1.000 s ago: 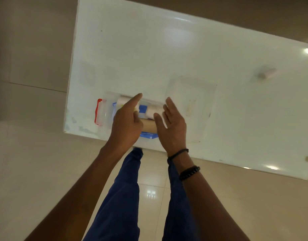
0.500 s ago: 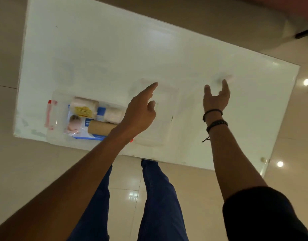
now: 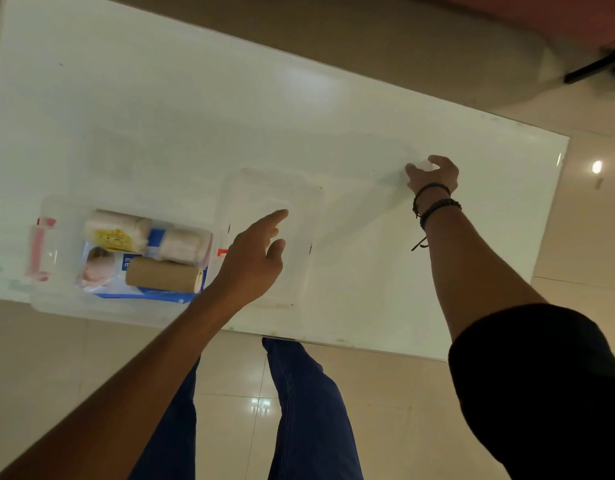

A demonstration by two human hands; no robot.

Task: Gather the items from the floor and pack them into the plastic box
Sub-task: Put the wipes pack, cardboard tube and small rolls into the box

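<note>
head view: a long white glossy table top [image 3: 195, 109] is seen slanting from the upper left of the frame down to the right edge. at the left of the frame, on the near edge of the table, a clear plastic box with red latches [image 3: 53, 299] is placed, lid off. inside it, a white roll with a yellow label [image 3: 115, 230] and a plain white roll [image 3: 185, 244] are laid end to end along the far side, a brown cardboard-coloured roll [image 3: 162, 275] is laid nearer the viewer, and a flat blue and white printed packet [image 3: 105, 271] is seen underneath them. just to the right of the box, at the centre of the frame, a clear plastic lid [image 3: 299, 192] lies flat on the table. the left hand [image 3: 254, 261] is held over the lid with the fingers spread and the index finger extended; nothing is gripped, and whether the lid is touched cannot be told. at the right of the frame, well apart from the box, the right hand [image 3: 434, 174], with dark bracelets [image 3: 434, 204] at the wrist, is curled around a small white object [image 3: 425, 165] on the table; its shape is too blurred to tell. blue trousers [image 3: 306, 410] and a beige tiled floor [image 3: 39, 358] are seen at the bottom of the frame.
</note>
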